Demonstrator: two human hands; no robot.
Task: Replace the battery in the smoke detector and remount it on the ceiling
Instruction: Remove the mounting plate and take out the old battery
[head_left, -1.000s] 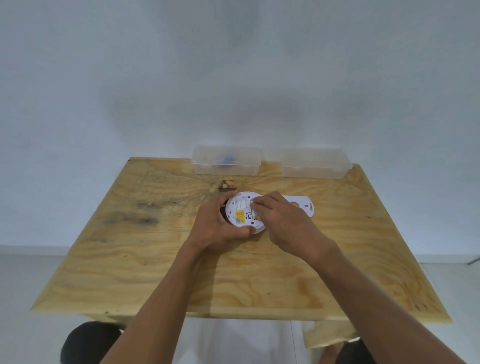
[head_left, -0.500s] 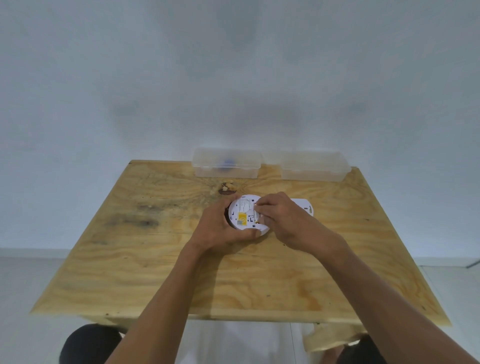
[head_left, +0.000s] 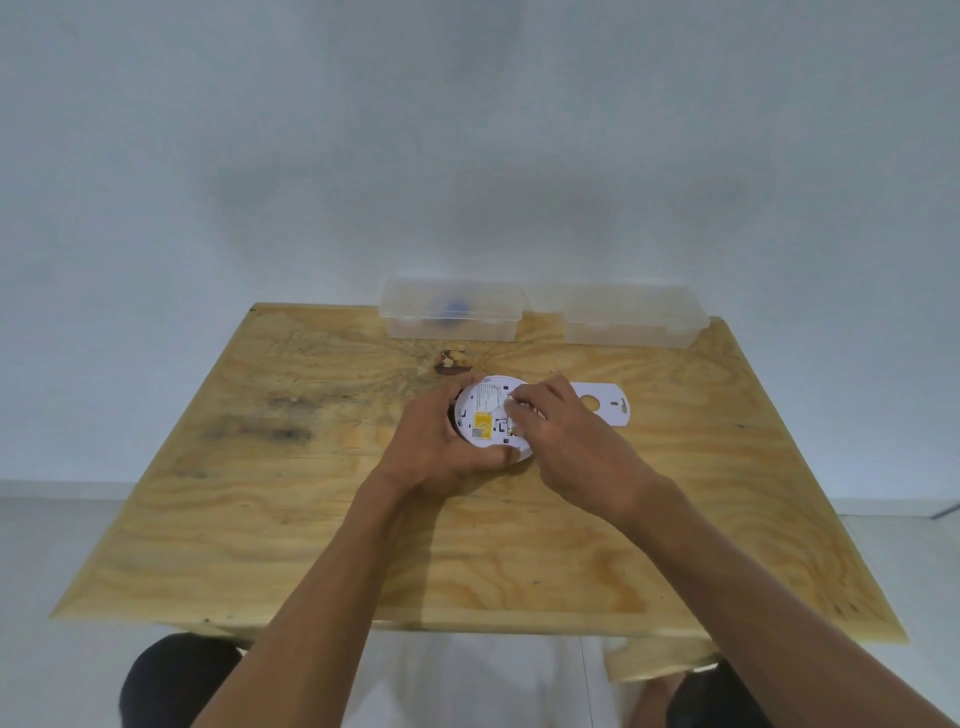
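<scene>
The left hand (head_left: 434, 441) grips the detector (head_left: 485, 421), back side up. The right hand (head_left: 563, 441) pinches at its back; the plate (head_left: 602, 408) lies just right of the detector.

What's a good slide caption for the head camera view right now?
Left hand grips the upturned smoke detector on the plywood table while right hand fingers work at its back.

The smoke detector (head_left: 488, 418) sits mid-table (head_left: 260, 519). The flat plate (head_left: 605, 408) lies just right of it. Two boxes (head_left: 451, 309) (head_left: 636, 322) stand side by side at the far edge.
</scene>
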